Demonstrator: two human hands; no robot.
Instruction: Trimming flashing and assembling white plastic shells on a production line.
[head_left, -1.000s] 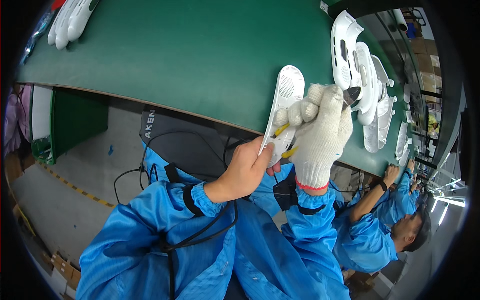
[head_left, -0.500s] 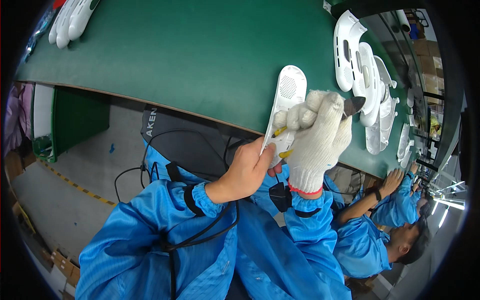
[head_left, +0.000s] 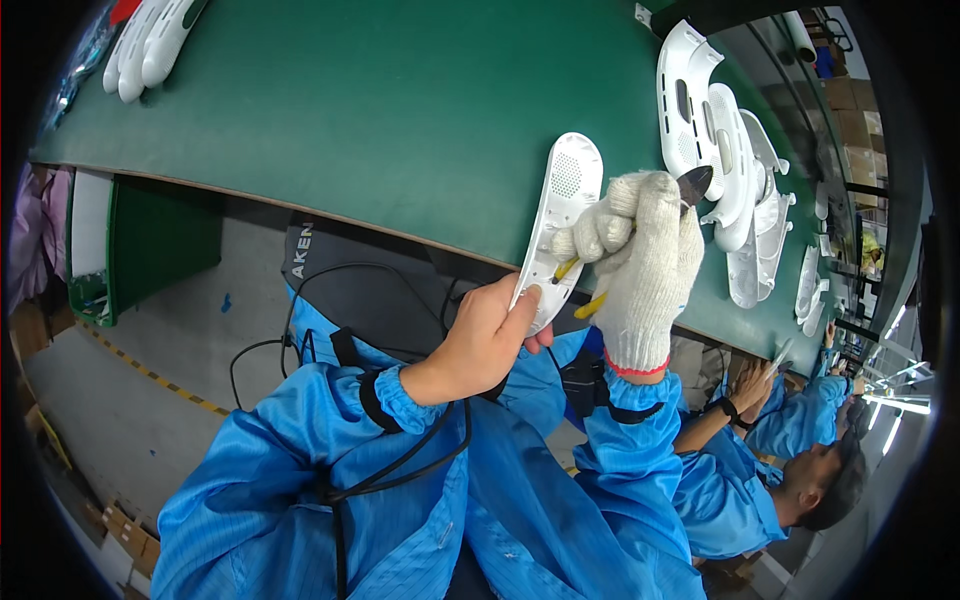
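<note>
My bare left hand (head_left: 485, 335) pinches the lower end of a long white plastic shell (head_left: 560, 215), thumb on its inner face. The shell is tilted, its rounded, perforated end pointing away over the table edge. In a white knit glove with a red cuff, my right hand (head_left: 640, 260) is closed around pliers (head_left: 695, 184). Their dark jaws stick out past the glove on the right, and the yellow handles show at its left side. The gloved knuckles are against or just over the shell's right edge; whether they touch it I cannot tell.
More white shells (head_left: 735, 150) lie in a group at the right of the green table (head_left: 400, 110). Several others (head_left: 165, 45) lie at the far left. A green bin (head_left: 150, 240) stands below the table. Black cables (head_left: 400, 465) hang over my front. At the right a co-worker (head_left: 730, 500) sits close.
Both hands keep their hold. The gloved hand, with the pliers, has shifted slightly against the shell, and the shell has moved a little left. The co-worker's hands now hold a pale piece.
</note>
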